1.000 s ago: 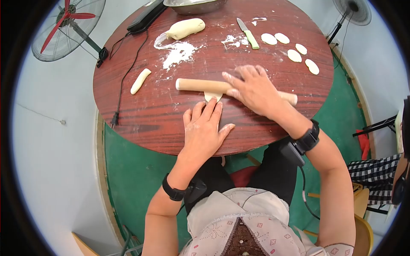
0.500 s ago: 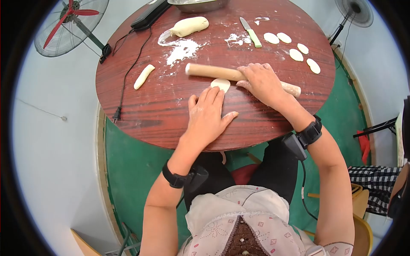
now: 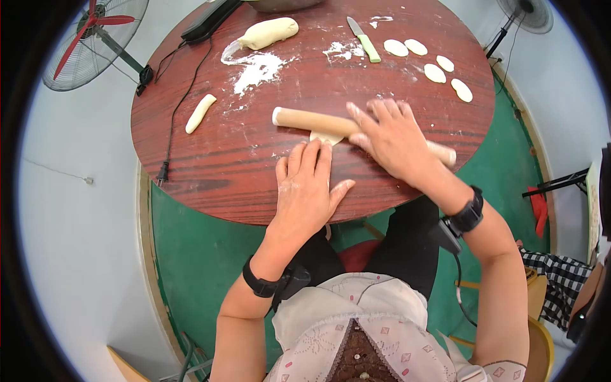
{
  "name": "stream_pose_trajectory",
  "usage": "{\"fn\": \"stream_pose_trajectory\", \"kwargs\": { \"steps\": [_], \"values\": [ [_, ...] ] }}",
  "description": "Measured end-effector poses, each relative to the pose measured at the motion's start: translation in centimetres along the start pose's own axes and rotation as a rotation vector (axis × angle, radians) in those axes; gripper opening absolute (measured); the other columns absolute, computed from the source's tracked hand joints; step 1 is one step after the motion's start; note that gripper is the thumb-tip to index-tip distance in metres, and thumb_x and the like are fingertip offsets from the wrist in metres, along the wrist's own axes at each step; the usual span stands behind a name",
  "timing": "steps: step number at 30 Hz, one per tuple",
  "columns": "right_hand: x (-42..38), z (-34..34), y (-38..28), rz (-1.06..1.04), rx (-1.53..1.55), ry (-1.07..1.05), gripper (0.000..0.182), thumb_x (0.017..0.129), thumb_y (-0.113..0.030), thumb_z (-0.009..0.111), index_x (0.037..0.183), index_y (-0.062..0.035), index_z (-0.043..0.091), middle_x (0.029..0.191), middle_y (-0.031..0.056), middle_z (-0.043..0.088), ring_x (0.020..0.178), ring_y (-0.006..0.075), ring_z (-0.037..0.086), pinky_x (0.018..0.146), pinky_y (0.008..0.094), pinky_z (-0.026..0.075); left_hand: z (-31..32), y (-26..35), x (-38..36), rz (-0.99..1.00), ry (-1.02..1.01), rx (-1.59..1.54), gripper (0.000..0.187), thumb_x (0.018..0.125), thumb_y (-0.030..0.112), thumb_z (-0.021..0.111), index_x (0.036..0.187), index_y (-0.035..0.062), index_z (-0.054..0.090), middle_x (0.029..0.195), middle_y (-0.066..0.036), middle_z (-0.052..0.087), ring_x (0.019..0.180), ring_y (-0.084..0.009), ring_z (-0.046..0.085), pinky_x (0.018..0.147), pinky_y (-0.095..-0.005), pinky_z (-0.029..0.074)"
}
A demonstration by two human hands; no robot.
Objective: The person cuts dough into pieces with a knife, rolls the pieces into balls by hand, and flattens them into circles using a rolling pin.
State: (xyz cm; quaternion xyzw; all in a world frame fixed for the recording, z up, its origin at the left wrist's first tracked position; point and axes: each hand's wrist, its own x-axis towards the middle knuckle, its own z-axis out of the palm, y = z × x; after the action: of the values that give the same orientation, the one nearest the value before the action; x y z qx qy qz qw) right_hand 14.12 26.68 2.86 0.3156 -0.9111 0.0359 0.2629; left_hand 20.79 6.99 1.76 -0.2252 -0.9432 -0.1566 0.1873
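A wooden rolling pin (image 3: 305,120) lies across a thin dough round (image 3: 326,137), covering its far part. My right hand (image 3: 396,139) is over the pin, thumb on the near side and fingers stretched past the far side, with the pin under the palm. My left hand (image 3: 304,184) lies palm down, fingers extended, its fingertips at the near edge of the dough round. To the left, a short dough strip (image 3: 201,114) rests on the table. Several rolled rounds (image 3: 435,73) lie at the far right.
On the round wooden table (image 3: 216,184) are a dough log (image 3: 270,33), scattered flour (image 3: 256,71), a green-handled knife (image 3: 368,48), a black case (image 3: 210,20) and a cord with a plug (image 3: 163,170). A metal bowl (image 3: 283,5) stands at the far edge. Fans flank the table.
The rolling pin has moved toward me over the dough round, hiding more of it. My right fingers have straightened and spread. My left hand stays beside the dough. The whole view has shifted slightly.
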Motion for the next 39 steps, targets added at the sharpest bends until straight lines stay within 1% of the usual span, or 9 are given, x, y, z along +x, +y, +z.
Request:
{"fn": "stream_pose_trajectory", "kwargs": {
  "steps": [4,7,8,12,19,23,26,30,39],
  "values": [
    [1.8,1.5,2.0,0.134,0.012,-0.109,0.045,0.095,-0.041,0.045,0.123,-0.0073,0.056,0.103,0.0127,0.056,0.099,0.0277,0.052,0.086,0.0411,0.039,0.7,0.4,1.1,-0.071,-0.01,0.036,0.056,0.082,0.039,0.066,0.123,0.001,0.056,0.125,-0.018,0.049,0.117,-0.0347,0.041,0.096,-0.048,0.029],
    [0.5,1.0,0.8,0.095,0.109,-0.067,0.045,0.094,-0.04,0.047,0.121,-0.0059,0.057,0.1,0.0125,0.058,0.099,0.0283,0.053,0.085,0.042,0.04,0.8,0.6,1.4,-0.109,-0.009,0.036,0.055,0.082,0.041,0.066,0.122,0.0048,0.058,0.125,-0.017,0.049,0.117,-0.0342,0.041,0.096,-0.0479,0.029],
    [-0.2,0.7,0.0,0.049,0.127,-0.013,0.042,0.09,-0.035,0.055,0.119,-0.0044,0.057,0.098,0.0116,0.058,0.098,0.0284,0.054,0.083,0.0415,0.041,0.8,0.5,1.4,-0.098,0.004,0.031,0.055,0.081,0.042,0.066,0.122,0.0057,0.058,0.125,-0.017,0.049,0.117,-0.0342,0.041,0.096,-0.0479,0.029],
    [-1.5,-0.1,-0.1,0.107,0.085,-0.106,0.04,0.084,-0.025,0.064,0.117,-0.0042,0.056,0.098,0.0103,0.059,0.095,0.0277,0.056,0.081,0.0395,0.042,0.7,-0.1,1.3,-0.056,0.002,-0.002,0.057,0.079,0.044,0.069,0.122,0.0086,0.059,0.126,-0.016,0.049,0.118,-0.034,0.041,0.097,-0.0481,0.028],
    [-0.9,-2.7,1.6,0.119,0.173,-0.081,0.04,0.085,-0.024,0.063,0.119,-0.0045,0.055,0.095,0.0112,0.059,0.09,0.0289,0.057,0.08,0.0409,0.041,-1.7,-1.3,0.3,0.122,-0.061,-0.083,0.052,0.074,0.041,0.072,0.115,0.0101,0.063,0.127,-0.014,0.049,0.121,-0.0343,0.039,0.099,-0.0489,0.027],
    [-1.9,-2.3,-1.1,0.013,0.304,-0.17,0.042,0.086,-0.026,0.063,0.121,-0.0048,0.056,0.094,0.0108,0.058,0.092,0.0282,0.055,0.084,0.04,0.039,-1.5,-0.1,-1.5,0.007,-0.046,0.003,0.047,0.076,0.038,0.071,0.114,0.0097,0.064,0.126,-0.015,0.049,0.116,-0.034,0.04,0.097,-0.049,0.028],
    [-1.6,-1.3,-2.5,-0.004,0.114,-0.021,0.043,0.088,-0.03,0.059,0.123,-0.0057,0.056,0.097,0.0106,0.058,0.095,0.0266,0.053,0.085,0.0401,0.039,-1.2,0.8,-2.0,-0.056,-0.04,0.003,0.048,0.079,0.035,0.069,0.119,0.0091,0.062,0.125,-0.015,0.049,0.114,-0.0339,0.042,0.096,-0.048,0.029],
    [0.0,0.2,-1.0,0.131,0.016,-0.075,0.043,0.091,-0.036,0.053,0.122,-0.0071,0.057,0.102,0.0106,0.056,0.098,0.0259,0.052,0.085,0.0396,0.039,-1.1,1.1,-2.0,-0.057,-0.029,0.002,0.051,0.079,0.034,0.069,0.122,0.0076,0.06,0.127,-0.015,0.05,0.113,-0.0342,0.043,0.096,-0.047,0.03],
    [-2.7,-2.0,-3.4,0.075,0.149,-0.096,0.045,0.082,-0.026,0.065,0.121,-0.0039,0.056,0.097,0.0111,0.056,0.093,0.0257,0.054,0.079,0.0375,0.041,-1.0,1.0,-2.2,-0.085,-0.01,0.001,0.052,0.08,0.035,0.068,0.123,0.0066,0.058,0.13,-0.015,0.051,0.119,-0.0344,0.043,0.098,-0.0472,0.03]
  ]
}}
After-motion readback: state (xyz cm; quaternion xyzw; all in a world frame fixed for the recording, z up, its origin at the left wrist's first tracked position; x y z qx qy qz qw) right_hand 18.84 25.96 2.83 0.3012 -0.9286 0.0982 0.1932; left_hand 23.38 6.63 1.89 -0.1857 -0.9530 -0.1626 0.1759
